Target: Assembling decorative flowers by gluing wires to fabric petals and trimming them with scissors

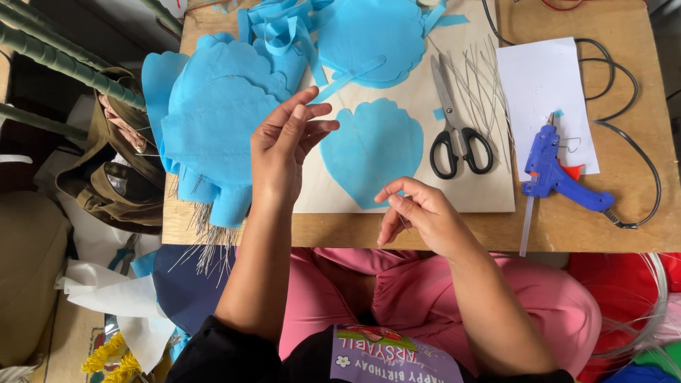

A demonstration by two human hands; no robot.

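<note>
My left hand [282, 145] is raised over the wooden board [468, 191], its fingers pinched on one end of a thin wire [347, 162] that is hard to see. My right hand [415, 216] pinches the other end of that wire near the board's front edge. Between the hands lies a single blue shell-shaped paper petal [372, 152]. A stack of finished blue petals [213, 120] with wire stems sticking out below lies to the left of my left hand.
Black-handled scissors [457, 131] and loose thin wires [482, 78] lie right of the petal. A blue glue gun [557, 174] rests on a white paper sheet [546, 85], its black cord [631, 135] looping right. More blue paper scraps [340, 28] sit at the back. A brown bag [117, 163] lies left.
</note>
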